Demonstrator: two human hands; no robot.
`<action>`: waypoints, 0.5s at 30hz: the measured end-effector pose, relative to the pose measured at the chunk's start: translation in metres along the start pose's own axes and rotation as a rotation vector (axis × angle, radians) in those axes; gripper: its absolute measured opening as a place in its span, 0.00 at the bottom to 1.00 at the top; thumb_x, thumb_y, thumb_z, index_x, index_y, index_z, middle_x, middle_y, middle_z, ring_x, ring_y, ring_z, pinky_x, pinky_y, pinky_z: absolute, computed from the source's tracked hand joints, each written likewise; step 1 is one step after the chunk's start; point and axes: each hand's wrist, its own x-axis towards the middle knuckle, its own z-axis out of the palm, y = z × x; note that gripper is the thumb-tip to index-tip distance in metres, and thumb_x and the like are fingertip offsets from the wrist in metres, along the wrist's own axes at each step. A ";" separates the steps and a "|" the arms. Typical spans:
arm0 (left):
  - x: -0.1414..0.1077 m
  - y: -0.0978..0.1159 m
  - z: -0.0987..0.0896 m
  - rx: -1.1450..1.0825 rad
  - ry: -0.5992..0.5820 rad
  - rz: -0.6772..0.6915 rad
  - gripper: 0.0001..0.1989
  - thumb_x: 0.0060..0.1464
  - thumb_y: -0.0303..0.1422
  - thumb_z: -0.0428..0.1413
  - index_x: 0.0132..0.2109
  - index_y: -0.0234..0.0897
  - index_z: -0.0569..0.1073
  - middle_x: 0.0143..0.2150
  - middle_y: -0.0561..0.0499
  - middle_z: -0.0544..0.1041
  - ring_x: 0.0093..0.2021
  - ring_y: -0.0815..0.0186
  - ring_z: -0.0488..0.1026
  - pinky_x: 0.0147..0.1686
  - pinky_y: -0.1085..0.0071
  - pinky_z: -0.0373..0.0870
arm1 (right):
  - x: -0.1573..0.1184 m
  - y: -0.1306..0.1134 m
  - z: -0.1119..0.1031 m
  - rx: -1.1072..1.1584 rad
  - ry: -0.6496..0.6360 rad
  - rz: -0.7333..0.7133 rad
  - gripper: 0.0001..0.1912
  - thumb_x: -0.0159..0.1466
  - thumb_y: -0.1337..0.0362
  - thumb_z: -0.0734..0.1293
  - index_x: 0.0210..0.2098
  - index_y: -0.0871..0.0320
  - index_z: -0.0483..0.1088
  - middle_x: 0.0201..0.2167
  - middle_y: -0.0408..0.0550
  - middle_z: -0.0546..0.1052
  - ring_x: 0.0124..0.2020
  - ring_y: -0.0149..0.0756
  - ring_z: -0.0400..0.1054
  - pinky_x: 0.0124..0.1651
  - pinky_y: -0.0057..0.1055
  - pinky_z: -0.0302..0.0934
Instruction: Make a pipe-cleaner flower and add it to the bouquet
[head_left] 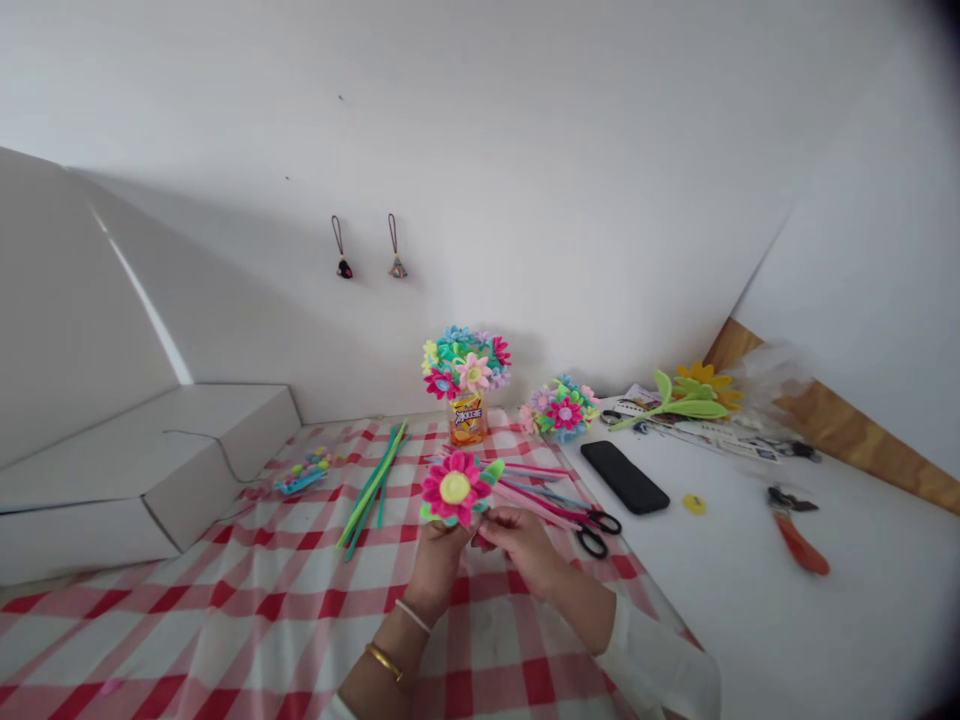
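Observation:
A pipe-cleaner flower point(454, 488) with magenta petals, a pale yellow centre and green leaves is held up over the checked cloth. My left hand point(438, 560) is closed under the bloom, its fingers partly hidden by the petals. Just to the right, my right hand point(517, 540) pinches at the flower's base near a green leaf. What sits between those fingertips is too small to make out fully. Behind the hands lie pink and grey pipe cleaners point(536, 490) and scissors with black handles point(592, 535).
Green pipe cleaners point(375, 485) lie left of the hands, beside a small blue tray point(300, 482). A jar of flowers point(468, 420) stands at the back, with a flower bunch point(562, 410) to its right. Further right are a phone point(624, 477) and orange-handled pliers point(799, 540).

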 end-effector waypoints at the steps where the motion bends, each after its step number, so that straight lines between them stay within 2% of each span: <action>1: 0.001 -0.001 0.000 -0.009 0.013 -0.013 0.09 0.39 0.37 0.63 0.25 0.35 0.77 0.20 0.53 0.73 0.23 0.69 0.67 0.28 0.71 0.65 | 0.000 0.000 0.000 -0.008 -0.016 0.005 0.08 0.48 0.60 0.72 0.22 0.59 0.74 0.21 0.42 0.73 0.24 0.30 0.64 0.31 0.28 0.59; 4: 0.001 -0.001 0.001 -0.014 0.040 -0.041 0.13 0.38 0.40 0.63 0.29 0.34 0.78 0.18 0.53 0.73 0.21 0.69 0.66 0.24 0.71 0.64 | -0.001 0.002 0.001 -0.035 -0.058 0.032 0.10 0.49 0.58 0.72 0.23 0.59 0.74 0.21 0.43 0.74 0.25 0.31 0.66 0.32 0.30 0.59; 7: 0.000 -0.001 0.003 -0.004 0.061 -0.047 0.13 0.36 0.40 0.64 0.26 0.33 0.78 0.16 0.53 0.71 0.19 0.69 0.65 0.21 0.72 0.62 | -0.001 0.007 0.001 -0.071 -0.074 0.065 0.12 0.49 0.57 0.72 0.21 0.60 0.73 0.18 0.42 0.72 0.22 0.30 0.65 0.30 0.29 0.59; 11: 0.002 -0.003 0.001 -0.004 0.089 -0.014 0.12 0.35 0.40 0.65 0.24 0.35 0.77 0.18 0.53 0.72 0.22 0.68 0.66 0.25 0.71 0.64 | 0.001 0.012 -0.005 -0.149 -0.088 0.090 0.17 0.53 0.53 0.69 0.18 0.61 0.70 0.13 0.42 0.69 0.15 0.28 0.61 0.21 0.26 0.52; 13: 0.004 -0.006 -0.003 -0.006 0.106 0.010 0.11 0.36 0.39 0.65 0.23 0.35 0.76 0.19 0.53 0.73 0.24 0.68 0.67 0.29 0.71 0.64 | 0.003 0.013 -0.010 -0.187 -0.047 0.057 0.20 0.55 0.52 0.68 0.16 0.61 0.68 0.10 0.40 0.65 0.13 0.26 0.57 0.19 0.25 0.48; 15: 0.006 -0.008 -0.006 -0.005 0.117 0.030 0.11 0.38 0.39 0.64 0.22 0.36 0.75 0.21 0.53 0.73 0.26 0.68 0.68 0.32 0.71 0.64 | 0.006 0.011 -0.014 -0.203 0.017 -0.015 0.19 0.55 0.53 0.68 0.16 0.60 0.67 0.11 0.39 0.65 0.15 0.26 0.57 0.20 0.26 0.49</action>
